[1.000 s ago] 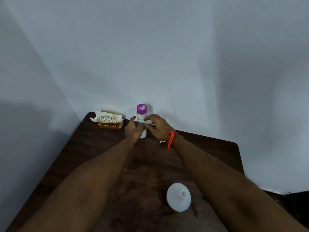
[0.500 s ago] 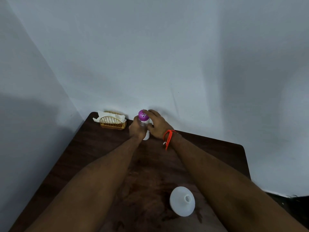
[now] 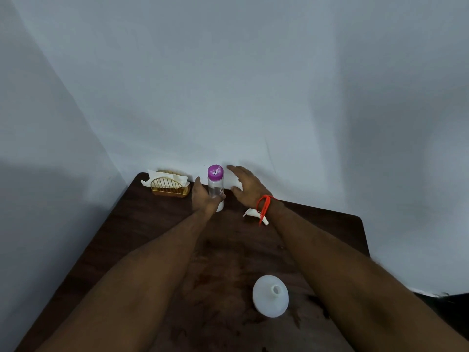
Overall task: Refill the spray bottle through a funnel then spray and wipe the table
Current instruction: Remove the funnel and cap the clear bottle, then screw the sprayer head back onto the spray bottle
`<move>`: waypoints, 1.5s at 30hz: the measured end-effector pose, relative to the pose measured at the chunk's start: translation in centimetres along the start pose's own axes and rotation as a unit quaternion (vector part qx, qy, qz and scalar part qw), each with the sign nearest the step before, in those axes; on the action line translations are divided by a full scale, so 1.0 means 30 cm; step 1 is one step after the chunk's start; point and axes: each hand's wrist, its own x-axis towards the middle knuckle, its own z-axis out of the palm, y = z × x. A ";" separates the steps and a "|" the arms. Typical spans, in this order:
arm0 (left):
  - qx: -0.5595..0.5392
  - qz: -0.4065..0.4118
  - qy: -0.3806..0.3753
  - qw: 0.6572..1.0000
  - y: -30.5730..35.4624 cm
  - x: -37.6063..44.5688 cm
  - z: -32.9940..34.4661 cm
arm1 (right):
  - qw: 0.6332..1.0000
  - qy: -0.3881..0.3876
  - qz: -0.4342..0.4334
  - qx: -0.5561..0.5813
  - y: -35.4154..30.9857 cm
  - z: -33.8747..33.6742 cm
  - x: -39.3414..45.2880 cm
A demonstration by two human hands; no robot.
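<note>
Left hand (image 3: 203, 196) grip grasping clear purple-capped bottle (image 3: 216, 185), upright at frame centre on dark surface (image 3: 142, 232), right hand (image 3: 247, 186) grip released beside it, white funnel (image 3: 270, 295) inverted lower centre-right

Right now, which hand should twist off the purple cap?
The right hand, probably. It is open and free beside the purple cap, fingers spread. The left hand already holds the clear bottle, so it can steady it.
</note>
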 end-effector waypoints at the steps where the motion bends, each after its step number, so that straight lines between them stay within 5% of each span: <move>1: -0.004 0.006 0.023 1.000 -0.008 -0.021 0.002 | 1.000 0.017 -0.002 0.005 0.009 -0.017 -0.021; 6: 0.041 0.059 0.075 0.995 -0.095 -0.261 0.045 | 0.993 0.117 0.029 0.011 0.070 -0.088 -0.223; 13: 0.068 0.141 -0.136 0.978 -0.198 -0.606 0.127 | 0.991 0.101 0.086 -0.030 0.201 -0.109 -0.503; 18: 0.082 0.160 -0.214 0.960 -0.247 -0.725 0.171 | 0.988 0.059 0.133 -0.050 0.277 -0.083 -0.700; 22: 0.102 0.129 -0.249 0.954 -0.277 -0.761 0.203 | 0.964 0.116 0.219 -0.096 0.344 -0.078 -0.855; 28: 0.120 0.146 -0.222 0.957 -0.335 -0.808 0.250 | 0.919 0.097 0.365 -0.113 0.478 -0.067 -1.010; 37: 0.101 0.157 -0.193 0.963 -0.365 -0.799 0.272 | 0.914 -0.018 0.388 -0.114 0.539 0.021 -1.035; 42: 0.089 0.160 -0.186 0.965 -0.364 -0.794 0.270 | 0.916 0.012 0.367 -0.163 0.524 0.044 -0.996; 45: 0.100 0.157 -0.191 0.964 -0.367 -0.784 0.268 | 0.927 0.054 0.361 -0.089 0.505 0.043 -0.974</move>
